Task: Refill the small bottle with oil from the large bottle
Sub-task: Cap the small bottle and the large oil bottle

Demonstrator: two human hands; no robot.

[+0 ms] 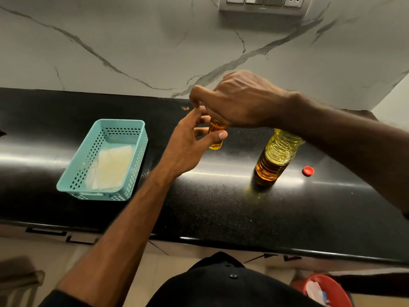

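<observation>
The small bottle (215, 138), filled with amber oil, stands on the black counter (210, 207) near the back. My left hand (190, 142) curls around its side, thumb in front and fingers behind. My right hand (239, 100) covers the bottle's top from above, fingers closed over the neck; the cap is hidden under it. The large ribbed bottle (274, 158) stands upright to the right, uncapped as far as I can see, with oil in its lower part. My right forearm crosses above its top. Its red cap (308, 170) lies on the counter further right.
A teal perforated basket (106, 160) holding folded paper sits at the left. A marble wall with a switch panel (263, 3) rises behind. A red bin (323, 289) stands on the floor at lower right. A small oil smear shines in front of the large bottle.
</observation>
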